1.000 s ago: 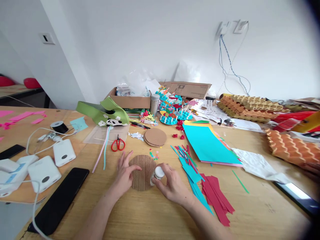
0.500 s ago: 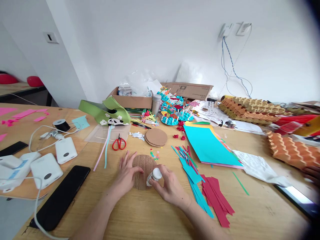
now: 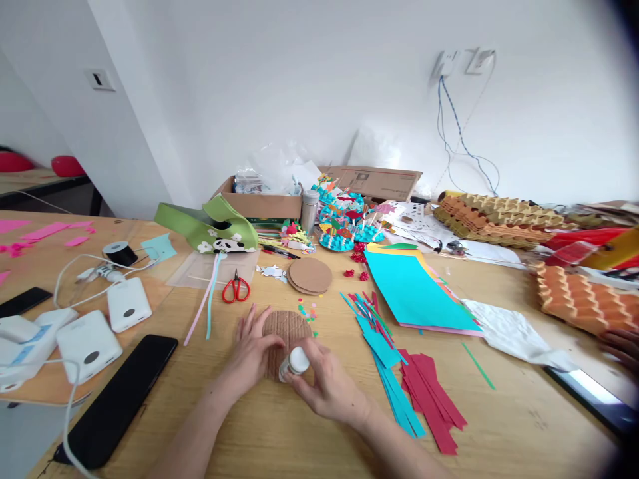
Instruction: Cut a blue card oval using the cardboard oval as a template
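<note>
A round piece of corrugated cardboard (image 3: 284, 324) lies on the wooden table between my hands. My left hand (image 3: 254, 349) rests at its left edge, fingers spread and thumb reaching over the disc, with nothing held. Between the thumb and fingers of my right hand (image 3: 324, 379) is a small white-capped bottle (image 3: 294, 363), tilted over the lower right part of the disc. Small coloured paper dots (image 3: 307, 311) are scattered just beyond the disc. Behind them are stacked plain cardboard circles (image 3: 309, 275), with red-handled scissors (image 3: 235, 290) to their left.
Blue paper sheets (image 3: 419, 286) and red strips (image 3: 432, 399) lie on the right. Phones, white chargers (image 3: 90, 346) and cables fill the left. A green felt bag (image 3: 210, 226) and a box (image 3: 269, 205) stand behind. Another person's hand (image 3: 622, 346) shows at the far right.
My right hand has moved the bottle left and slightly down across the cardboard disc. My left hand stays at the disc's left edge.
</note>
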Tool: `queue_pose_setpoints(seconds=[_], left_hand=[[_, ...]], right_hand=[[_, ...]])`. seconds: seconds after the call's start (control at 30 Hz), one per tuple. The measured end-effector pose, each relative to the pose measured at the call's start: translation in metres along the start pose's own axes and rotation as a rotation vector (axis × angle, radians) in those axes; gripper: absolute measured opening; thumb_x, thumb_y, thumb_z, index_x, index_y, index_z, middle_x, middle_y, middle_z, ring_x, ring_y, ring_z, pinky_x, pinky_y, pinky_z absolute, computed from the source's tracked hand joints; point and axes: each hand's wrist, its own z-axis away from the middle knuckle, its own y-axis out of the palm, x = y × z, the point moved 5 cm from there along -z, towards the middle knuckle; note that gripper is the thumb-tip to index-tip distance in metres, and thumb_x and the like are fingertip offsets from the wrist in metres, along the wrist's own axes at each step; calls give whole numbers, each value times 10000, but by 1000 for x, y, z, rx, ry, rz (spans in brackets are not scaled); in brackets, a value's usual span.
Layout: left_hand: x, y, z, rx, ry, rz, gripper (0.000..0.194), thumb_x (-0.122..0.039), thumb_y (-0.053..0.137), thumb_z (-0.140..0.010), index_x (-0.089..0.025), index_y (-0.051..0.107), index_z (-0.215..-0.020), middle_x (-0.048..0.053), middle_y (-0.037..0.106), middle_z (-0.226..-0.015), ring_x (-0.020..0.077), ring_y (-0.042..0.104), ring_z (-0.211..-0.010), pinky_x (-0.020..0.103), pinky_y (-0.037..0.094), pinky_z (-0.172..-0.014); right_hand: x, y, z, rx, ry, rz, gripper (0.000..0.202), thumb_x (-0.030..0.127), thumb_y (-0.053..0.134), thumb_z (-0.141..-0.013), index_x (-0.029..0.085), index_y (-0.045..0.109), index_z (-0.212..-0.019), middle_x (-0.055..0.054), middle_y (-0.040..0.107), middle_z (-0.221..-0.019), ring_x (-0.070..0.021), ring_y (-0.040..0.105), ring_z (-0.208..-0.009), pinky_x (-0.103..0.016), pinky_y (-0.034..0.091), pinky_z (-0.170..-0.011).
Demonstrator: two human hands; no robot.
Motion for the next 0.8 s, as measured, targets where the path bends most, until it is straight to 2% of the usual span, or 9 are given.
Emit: queue_pose_setpoints(seconds=[0.23,0.37,0.57,0.7,0.8], left_hand=[[1,1,0,13,-9,-5,573,115,418,-646,-293,704,-927,-2,273,-1513,320,77,-1437,624,160,-1110],[4,3,1,12,-11,-7,557,102,410,-669,-297,702,-928,-1,271,-1513,316,73,-1437,631,156,-1107],[6,7,1,28,-22,-14,616,131,397,-613,-293,691,-949,-8,259,-1522,307,66,-1440,618,142,-1119],[4,4,0,12,-3,-19,555,101,417,-654,-291,698,-928,-7,277,-1514,316,62,-1440,625,160,-1112],[3,3,0,14,-10,-24,570,114,419,-641,-289,696,-935,-7,293,-1509,316,75,-1439,625,166,-1113]], right_hand=[[-3,-9,2,-26,79,37,99,253,533,-872,204,448,-879,-43,563,-823,-175,526,-758,-277,411,-685],[-4,-10,1,-19,44,24,102,250,534,-871,200,468,-931,-54,573,-852,-179,533,-778,-278,420,-697],[-11,-17,1,-99,79,93,98,249,525,-869,213,435,-853,-31,556,-777,-169,517,-699,-262,378,-629],[-4,-11,1,-67,34,64,100,251,533,-864,211,443,-876,-43,564,-810,-176,532,-735,-265,403,-655],[-7,-12,1,-75,61,60,98,259,532,-866,210,448,-871,-39,571,-803,-174,542,-728,-260,402,-650]])
